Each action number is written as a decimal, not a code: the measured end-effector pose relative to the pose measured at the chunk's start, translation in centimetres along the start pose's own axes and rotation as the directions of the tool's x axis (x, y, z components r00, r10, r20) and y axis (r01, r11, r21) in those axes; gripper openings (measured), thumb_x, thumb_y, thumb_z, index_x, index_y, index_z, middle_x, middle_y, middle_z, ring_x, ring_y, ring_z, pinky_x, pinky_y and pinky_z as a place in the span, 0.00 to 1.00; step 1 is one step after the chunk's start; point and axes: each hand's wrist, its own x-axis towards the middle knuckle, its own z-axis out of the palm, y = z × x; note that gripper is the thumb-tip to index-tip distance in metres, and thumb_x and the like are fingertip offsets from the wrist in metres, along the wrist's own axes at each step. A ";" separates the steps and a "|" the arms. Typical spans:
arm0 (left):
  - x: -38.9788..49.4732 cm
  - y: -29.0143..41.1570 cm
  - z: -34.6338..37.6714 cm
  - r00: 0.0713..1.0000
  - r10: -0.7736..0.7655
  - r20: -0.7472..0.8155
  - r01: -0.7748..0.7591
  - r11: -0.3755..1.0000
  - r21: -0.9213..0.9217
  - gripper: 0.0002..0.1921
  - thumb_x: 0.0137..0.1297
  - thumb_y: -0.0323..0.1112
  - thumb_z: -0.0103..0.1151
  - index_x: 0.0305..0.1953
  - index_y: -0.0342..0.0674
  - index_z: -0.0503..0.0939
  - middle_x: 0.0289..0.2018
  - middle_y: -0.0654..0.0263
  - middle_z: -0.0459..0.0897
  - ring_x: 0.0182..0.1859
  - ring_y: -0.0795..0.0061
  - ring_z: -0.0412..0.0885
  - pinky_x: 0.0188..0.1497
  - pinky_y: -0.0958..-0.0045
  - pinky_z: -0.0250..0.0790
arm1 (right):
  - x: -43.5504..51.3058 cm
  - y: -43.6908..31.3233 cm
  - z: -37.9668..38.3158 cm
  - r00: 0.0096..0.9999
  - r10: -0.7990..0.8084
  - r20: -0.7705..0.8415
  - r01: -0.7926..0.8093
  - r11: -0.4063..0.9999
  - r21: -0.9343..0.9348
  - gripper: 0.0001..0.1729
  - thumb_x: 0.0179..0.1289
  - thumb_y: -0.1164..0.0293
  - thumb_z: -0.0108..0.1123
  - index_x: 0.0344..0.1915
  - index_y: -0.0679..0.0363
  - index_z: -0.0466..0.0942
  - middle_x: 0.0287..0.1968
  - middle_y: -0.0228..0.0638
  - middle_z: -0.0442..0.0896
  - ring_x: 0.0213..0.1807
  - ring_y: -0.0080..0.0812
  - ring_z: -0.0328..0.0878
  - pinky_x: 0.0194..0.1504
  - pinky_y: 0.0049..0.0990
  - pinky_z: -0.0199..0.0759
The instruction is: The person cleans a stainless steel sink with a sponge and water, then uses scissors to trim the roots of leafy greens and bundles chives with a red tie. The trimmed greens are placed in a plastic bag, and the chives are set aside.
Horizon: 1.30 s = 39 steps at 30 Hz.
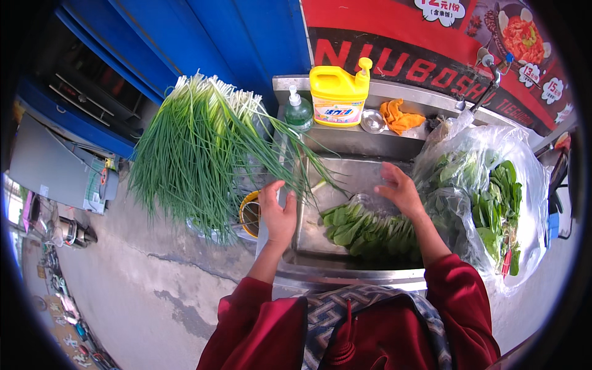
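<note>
Over the left rim of a stainless-steel sink (319, 238) is my left hand (279, 215), with thumb and fingers apart and nothing in it. Tips of long green onions (199, 157) hang close beside its fingers; I cannot tell whether they touch. My right hand (401, 190) hovers above the right part of the basin, fingers spread and holding nothing. Below it, leafy greens (365, 226) lie in a row on the basin floor, partly covered by my right forearm. A clear plastic bag (532, 185) with more leafy greens (497, 208) sits at the sink's right side.
Along the back ledge stand a green pump bottle (298, 111), a yellow detergent jug (340, 97), a small metal bowl (373, 121) and an orange cloth (400, 116). A faucet (485, 90) rises at the back right. A yellow-rimmed bucket (249, 215) is left of the sink.
</note>
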 end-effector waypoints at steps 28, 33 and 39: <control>0.2 -5.3 1.1 0.938 -0.344 0.036 0.345 0.927 -0.147 0.19 0.66 0.27 0.58 0.57 0.35 0.73 0.53 0.60 0.76 0.53 0.70 0.74 0.56 0.69 0.67 | 14.9 -2.2 21.7 0.831 0.412 0.373 -0.555 0.572 0.604 0.22 0.68 0.58 0.55 0.52 0.65 0.72 0.39 0.37 0.79 0.31 0.32 0.77 0.34 0.34 0.73; 1.6 -5.1 0.8 0.933 -0.355 0.068 0.360 0.900 -0.246 0.23 0.70 0.33 0.57 0.62 0.29 0.68 0.48 0.60 0.81 0.47 0.77 0.78 0.51 0.76 0.69 | 13.3 -7.3 25.4 0.815 0.462 0.350 -0.517 0.307 0.799 0.33 0.71 0.51 0.54 0.60 0.68 0.67 0.49 0.43 0.78 0.47 0.37 0.77 0.48 0.37 0.74; 2.8 -4.0 -2.3 0.963 -0.266 -0.039 0.269 0.961 0.068 0.24 0.68 0.32 0.58 0.61 0.24 0.70 0.52 0.41 0.78 0.53 0.48 0.77 0.56 0.59 0.69 | 16.4 -11.8 32.4 0.804 0.566 -0.183 -0.322 0.674 0.665 0.26 0.72 0.58 0.49 0.50 0.76 0.72 0.50 0.64 0.78 0.48 0.60 0.77 0.54 0.45 0.68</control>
